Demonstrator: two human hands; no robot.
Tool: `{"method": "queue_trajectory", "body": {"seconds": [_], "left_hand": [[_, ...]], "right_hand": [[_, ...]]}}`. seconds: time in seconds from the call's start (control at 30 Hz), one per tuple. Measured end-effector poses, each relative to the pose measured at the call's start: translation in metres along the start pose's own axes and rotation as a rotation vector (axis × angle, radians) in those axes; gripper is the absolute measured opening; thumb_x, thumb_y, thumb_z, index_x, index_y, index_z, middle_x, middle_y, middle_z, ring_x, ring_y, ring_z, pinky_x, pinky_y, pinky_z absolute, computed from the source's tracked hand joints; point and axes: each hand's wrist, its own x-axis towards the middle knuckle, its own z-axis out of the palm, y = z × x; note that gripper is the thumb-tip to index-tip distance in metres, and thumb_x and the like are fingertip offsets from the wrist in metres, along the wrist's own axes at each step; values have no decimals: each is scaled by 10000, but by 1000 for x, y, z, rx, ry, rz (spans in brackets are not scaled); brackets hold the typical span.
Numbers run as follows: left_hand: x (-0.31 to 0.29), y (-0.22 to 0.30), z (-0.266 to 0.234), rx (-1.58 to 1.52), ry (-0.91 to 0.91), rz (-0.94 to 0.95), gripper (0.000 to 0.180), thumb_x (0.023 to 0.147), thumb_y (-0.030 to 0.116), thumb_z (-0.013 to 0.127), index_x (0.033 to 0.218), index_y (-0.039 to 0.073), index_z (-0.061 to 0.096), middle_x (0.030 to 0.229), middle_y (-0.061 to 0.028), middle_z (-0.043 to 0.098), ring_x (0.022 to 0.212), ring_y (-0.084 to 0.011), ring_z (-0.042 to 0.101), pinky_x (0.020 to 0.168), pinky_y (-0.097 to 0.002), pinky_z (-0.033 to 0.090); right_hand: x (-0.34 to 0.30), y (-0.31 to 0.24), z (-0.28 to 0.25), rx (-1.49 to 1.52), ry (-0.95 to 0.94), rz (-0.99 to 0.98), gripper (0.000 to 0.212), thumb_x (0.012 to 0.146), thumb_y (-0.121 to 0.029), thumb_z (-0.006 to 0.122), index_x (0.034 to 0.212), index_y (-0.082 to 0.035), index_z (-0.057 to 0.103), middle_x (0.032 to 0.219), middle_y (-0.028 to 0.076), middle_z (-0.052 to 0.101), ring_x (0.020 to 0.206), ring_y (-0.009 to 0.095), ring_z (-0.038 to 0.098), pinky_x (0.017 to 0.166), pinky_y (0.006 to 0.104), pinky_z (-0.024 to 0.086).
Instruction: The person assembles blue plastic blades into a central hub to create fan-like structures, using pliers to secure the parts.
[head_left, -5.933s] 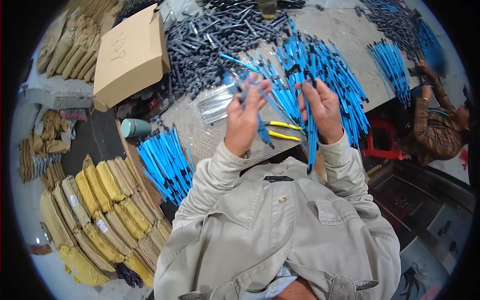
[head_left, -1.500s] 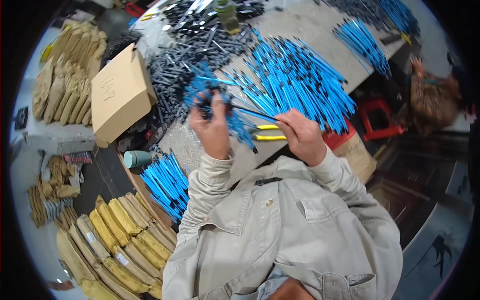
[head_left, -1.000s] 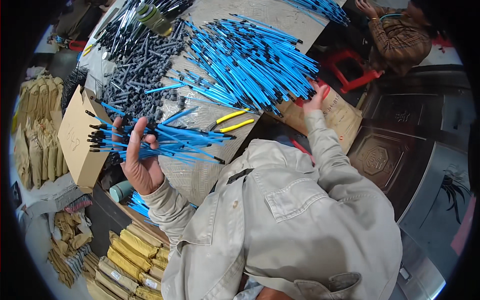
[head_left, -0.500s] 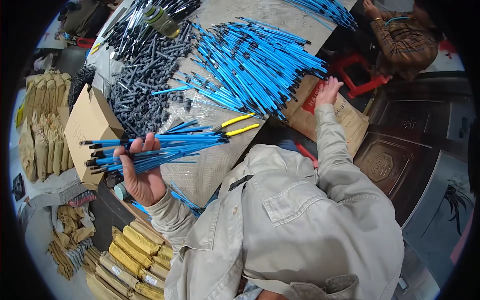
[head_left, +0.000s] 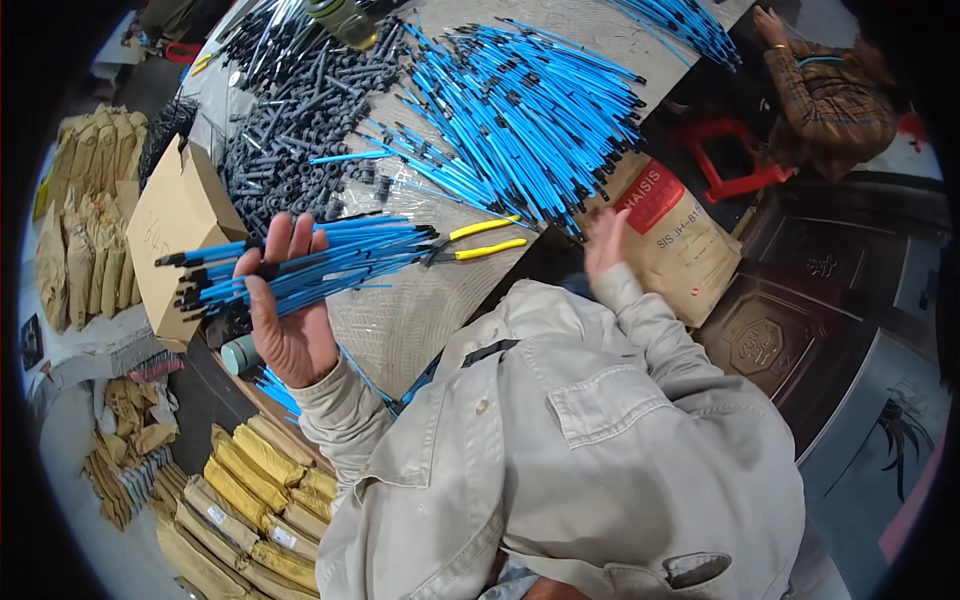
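Note:
My left hand [head_left: 300, 345] grips a bundle of thin blue tubes [head_left: 355, 250] with black end pieces, held level above the near left part of the table. Its thumb and fingers wrap around the bundle. My right hand [head_left: 606, 246] is empty, slightly blurred, with its fingers stretched out. It is in the air beyond the table's edge, next to a brown paper sack [head_left: 690, 255] with a red panel. A large heap of similar blue tubes [head_left: 530, 115] lies on the table just beyond it. Yellow-handled pliers [head_left: 485, 240] rest by the table edge, close to the bundle's right end.
Dark grey plastic fittings [head_left: 300, 140] are piled at the left, beside an open cardboard box [head_left: 180, 230]. A greenish bottle [head_left: 343, 22] stands behind them. Wrapped packages [head_left: 260, 480] lie low at the left. Another person [head_left: 835, 105] is at the far right near a red stool [head_left: 725, 165].
My right hand has drawn back leftward from above the paper sack. My left hand keeps hold of the blue tubes. The whole view has shifted slightly.

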Motion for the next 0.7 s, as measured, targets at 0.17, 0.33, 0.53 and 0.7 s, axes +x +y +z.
{"method": "queue_trajectory", "body": {"seconds": [0.17,0.33,0.53,0.7], "left_hand": [[11,-7,6,39,-68,0,268,951,238,414,1160,97,506,1274,-220,465,1208,-359,426,1047,-520,289],[6,-15,11,33,10,16,270,941,226,444,1145,50,463,1206,-229,520,1168,-363,468,1030,-503,314],[-8,-5,6,37,74,137,282,927,188,476,1154,21,451,1182,-251,528,1126,-368,506,974,-480,398],[-29,8,0,319,201,335,304,912,191,508,1148,6,452,1132,-277,547,1057,-385,552,916,-478,452]], "right_hand": [[48,24,10,-38,-191,-384,678,853,-646,359,1248,-95,398,1268,59,416,1183,214,358,960,399,336],[51,-15,66,-15,56,-445,624,833,-656,400,1130,-112,468,1142,39,471,1077,200,421,890,373,380],[66,-59,40,82,257,-287,449,918,-487,400,1133,-101,482,1055,38,496,979,174,473,882,341,388],[-47,-54,109,-901,-647,-831,117,867,-134,552,960,-67,577,976,52,601,889,192,573,800,291,419]]}}
